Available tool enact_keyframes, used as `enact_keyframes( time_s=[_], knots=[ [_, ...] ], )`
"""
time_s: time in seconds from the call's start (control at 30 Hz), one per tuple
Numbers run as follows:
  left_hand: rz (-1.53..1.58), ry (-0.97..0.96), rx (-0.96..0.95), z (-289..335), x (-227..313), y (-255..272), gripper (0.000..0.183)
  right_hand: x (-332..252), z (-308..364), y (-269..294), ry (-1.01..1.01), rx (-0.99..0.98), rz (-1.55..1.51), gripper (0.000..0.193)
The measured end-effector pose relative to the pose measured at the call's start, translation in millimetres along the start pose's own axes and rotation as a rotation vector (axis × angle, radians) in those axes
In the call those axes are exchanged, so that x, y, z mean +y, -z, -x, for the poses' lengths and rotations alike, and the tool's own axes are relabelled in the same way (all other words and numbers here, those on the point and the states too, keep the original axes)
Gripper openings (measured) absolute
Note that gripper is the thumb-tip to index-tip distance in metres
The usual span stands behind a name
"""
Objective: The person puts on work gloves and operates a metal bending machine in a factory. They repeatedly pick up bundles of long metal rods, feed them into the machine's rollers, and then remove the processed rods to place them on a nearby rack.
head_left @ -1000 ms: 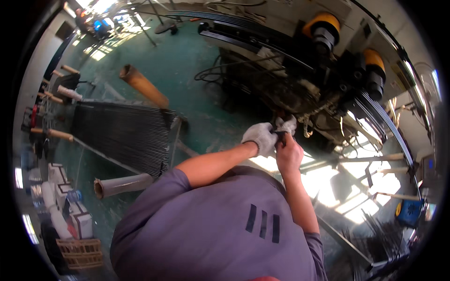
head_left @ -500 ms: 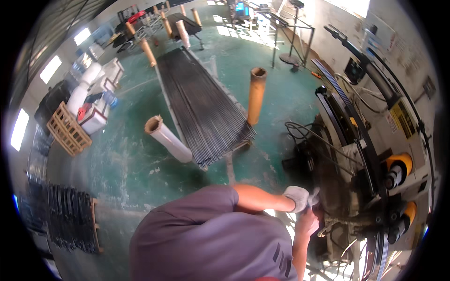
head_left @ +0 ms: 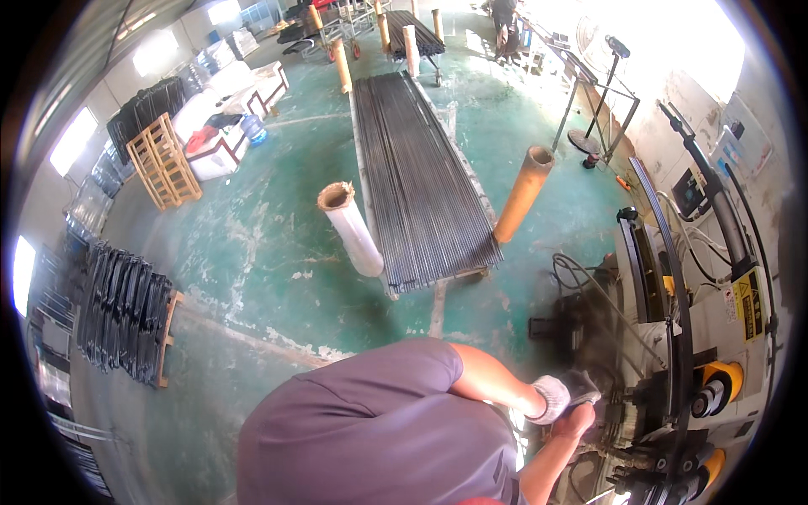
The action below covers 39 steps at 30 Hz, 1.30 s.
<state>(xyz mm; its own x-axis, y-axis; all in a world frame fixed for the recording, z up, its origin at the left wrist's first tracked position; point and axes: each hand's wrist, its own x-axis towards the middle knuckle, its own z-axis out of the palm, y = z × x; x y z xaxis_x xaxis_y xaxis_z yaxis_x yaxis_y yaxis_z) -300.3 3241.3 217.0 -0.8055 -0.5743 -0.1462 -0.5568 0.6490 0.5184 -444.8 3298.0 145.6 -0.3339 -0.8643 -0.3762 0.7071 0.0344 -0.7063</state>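
Note:
My left hand (head_left: 555, 399) wears a work glove with a pale knitted cuff. Dark grey glove material (head_left: 581, 385) shows beyond the cuff, where its fingers are hard to make out. Close against it is my right hand (head_left: 575, 420), bare at the wrist and knuckles, with the fingers curled in by the grey material. Whether this grey part is all one glove or includes a second, I cannot tell. Both hands meet beside the machine (head_left: 665, 396) on the right.
Ahead, long dark rods (head_left: 421, 177) lie on a low rack between upright cardboard tubes, one white-wrapped (head_left: 353, 231) and one brown (head_left: 523, 195). Looped cables (head_left: 581, 273) hang near the machine. Bundled black strips (head_left: 126, 307) stand on a pallet at left, with a wooden pallet (head_left: 164, 164) behind.
The view has turned, so the rack sits further right in the picture. My hands stay together beside the machine, with more of the grey glove material showing.

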Motion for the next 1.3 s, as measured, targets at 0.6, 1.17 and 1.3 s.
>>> enact_keyframes(
  time_s=[0.6,1.17,1.3],
  knots=[
    [0.023,-0.553,-0.034,-12.6,26.7,-5.7,0.023,-34.9,64.3,-42.1,0.073,-0.051,-0.187,0.050],
    [-0.114,-0.758,-0.490,18.6,55.6,-53.4,0.025,39.3,89.4,56.2,0.357,0.424,-0.729,0.039],
    [-0.092,-0.748,-0.502,24.3,77.3,-62.6,0.025,54.8,90.3,117.2,0.718,0.432,-0.773,0.029]
  ],
)
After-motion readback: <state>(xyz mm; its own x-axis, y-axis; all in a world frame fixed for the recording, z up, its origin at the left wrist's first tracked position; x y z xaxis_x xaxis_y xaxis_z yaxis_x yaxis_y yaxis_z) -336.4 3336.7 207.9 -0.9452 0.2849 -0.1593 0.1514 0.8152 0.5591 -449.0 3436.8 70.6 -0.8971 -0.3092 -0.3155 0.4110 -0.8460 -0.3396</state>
